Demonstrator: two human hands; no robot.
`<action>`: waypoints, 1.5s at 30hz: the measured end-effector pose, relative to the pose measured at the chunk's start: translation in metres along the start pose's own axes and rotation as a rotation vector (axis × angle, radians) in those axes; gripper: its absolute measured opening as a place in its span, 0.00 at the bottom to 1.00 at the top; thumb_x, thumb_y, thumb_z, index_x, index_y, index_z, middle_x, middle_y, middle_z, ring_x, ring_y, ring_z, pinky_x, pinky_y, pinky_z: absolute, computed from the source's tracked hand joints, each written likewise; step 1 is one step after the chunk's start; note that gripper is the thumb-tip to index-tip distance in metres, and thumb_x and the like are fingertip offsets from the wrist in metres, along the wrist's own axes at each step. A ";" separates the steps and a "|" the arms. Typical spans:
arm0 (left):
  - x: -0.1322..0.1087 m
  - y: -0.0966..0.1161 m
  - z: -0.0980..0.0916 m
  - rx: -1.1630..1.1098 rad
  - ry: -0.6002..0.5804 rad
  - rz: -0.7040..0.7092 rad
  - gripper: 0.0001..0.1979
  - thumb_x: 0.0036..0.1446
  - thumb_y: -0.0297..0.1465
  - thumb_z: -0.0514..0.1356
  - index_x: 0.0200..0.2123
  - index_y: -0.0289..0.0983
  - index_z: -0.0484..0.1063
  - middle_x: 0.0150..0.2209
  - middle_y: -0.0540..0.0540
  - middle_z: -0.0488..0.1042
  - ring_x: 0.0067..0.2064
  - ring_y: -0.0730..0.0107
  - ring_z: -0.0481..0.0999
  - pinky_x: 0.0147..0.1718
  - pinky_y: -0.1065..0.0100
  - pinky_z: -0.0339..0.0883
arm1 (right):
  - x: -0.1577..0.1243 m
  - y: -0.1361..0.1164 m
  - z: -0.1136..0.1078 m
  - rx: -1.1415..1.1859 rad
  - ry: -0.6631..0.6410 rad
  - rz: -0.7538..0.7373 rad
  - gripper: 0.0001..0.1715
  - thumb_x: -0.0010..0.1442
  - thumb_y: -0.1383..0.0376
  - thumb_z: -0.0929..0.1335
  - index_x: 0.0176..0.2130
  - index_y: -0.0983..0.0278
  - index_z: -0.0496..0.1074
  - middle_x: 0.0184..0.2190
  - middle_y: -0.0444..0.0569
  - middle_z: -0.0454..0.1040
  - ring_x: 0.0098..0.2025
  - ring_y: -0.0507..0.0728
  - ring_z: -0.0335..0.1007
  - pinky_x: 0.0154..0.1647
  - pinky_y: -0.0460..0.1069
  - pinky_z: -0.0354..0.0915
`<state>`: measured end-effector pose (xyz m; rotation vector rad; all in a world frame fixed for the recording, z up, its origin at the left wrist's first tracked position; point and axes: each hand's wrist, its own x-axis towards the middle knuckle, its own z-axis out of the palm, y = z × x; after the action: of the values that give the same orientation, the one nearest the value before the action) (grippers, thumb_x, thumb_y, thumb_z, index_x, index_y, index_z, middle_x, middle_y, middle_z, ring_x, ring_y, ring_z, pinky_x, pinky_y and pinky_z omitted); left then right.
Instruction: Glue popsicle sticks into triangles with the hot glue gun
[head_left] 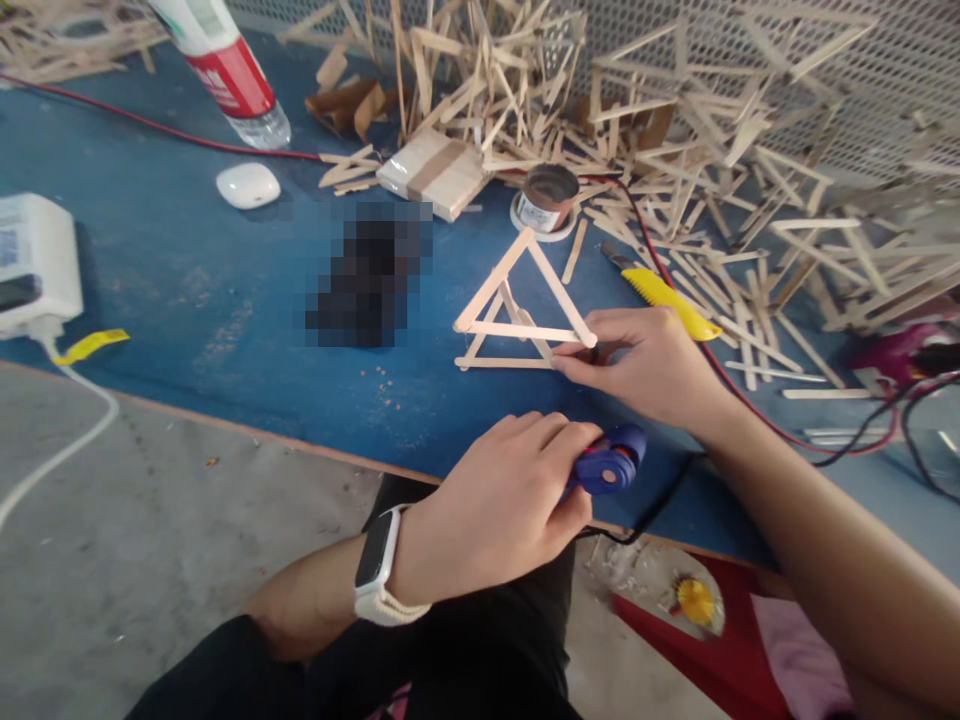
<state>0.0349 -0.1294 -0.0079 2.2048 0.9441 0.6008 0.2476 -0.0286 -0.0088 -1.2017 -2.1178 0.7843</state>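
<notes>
My left hand, with a watch on its wrist, is wrapped round a corded blue tool that looks like a glue gun. Most of the tool is hidden under my palm and fingers. My right hand pinches the right corner of a small frame of wooden craft sticks. Two stick triangles are joined by short cross pieces in this frame, which leans upright over the blue table. A gap separates the blue tool from the frame.
Behind the frame stand a small brown pot and a wrapped stick bundle. A yellow utility knife lies beside my right hand. Loose sticks pile up at the back. A bottle, white case and cables are also there.
</notes>
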 end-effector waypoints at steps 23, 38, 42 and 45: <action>-0.061 0.004 -0.002 0.114 0.364 -0.102 0.20 0.72 0.28 0.64 0.64 0.36 0.69 0.49 0.46 0.81 0.46 0.67 0.83 0.50 0.69 0.78 | 0.002 0.000 -0.003 0.002 -0.045 0.036 0.05 0.61 0.62 0.78 0.33 0.59 0.86 0.28 0.45 0.81 0.25 0.51 0.68 0.25 0.50 0.63; -0.051 0.000 -0.025 0.285 0.422 -0.232 0.04 0.76 0.29 0.60 0.52 0.38 0.71 0.41 0.50 0.79 0.41 0.68 0.83 0.42 0.70 0.76 | 0.001 0.006 -0.002 0.027 -0.053 0.040 0.05 0.62 0.62 0.78 0.35 0.59 0.87 0.30 0.46 0.82 0.27 0.52 0.71 0.30 0.51 0.66; -0.046 -0.004 -0.028 0.251 0.398 -0.269 0.02 0.76 0.28 0.59 0.49 0.39 0.71 0.40 0.49 0.78 0.40 0.67 0.83 0.42 0.69 0.76 | 0.002 0.004 -0.002 0.028 -0.053 0.039 0.06 0.62 0.61 0.77 0.36 0.60 0.87 0.29 0.45 0.82 0.27 0.52 0.71 0.30 0.51 0.66; -0.044 -0.006 -0.030 0.233 0.372 -0.268 0.02 0.75 0.28 0.59 0.48 0.39 0.72 0.39 0.48 0.79 0.41 0.66 0.83 0.40 0.68 0.75 | 0.002 0.004 -0.002 0.018 -0.052 0.048 0.04 0.62 0.63 0.77 0.35 0.59 0.87 0.30 0.45 0.82 0.27 0.52 0.71 0.31 0.51 0.67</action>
<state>-0.0143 -0.1477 0.0015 2.1490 1.5431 0.8228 0.2503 -0.0253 -0.0099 -1.2391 -2.1257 0.8630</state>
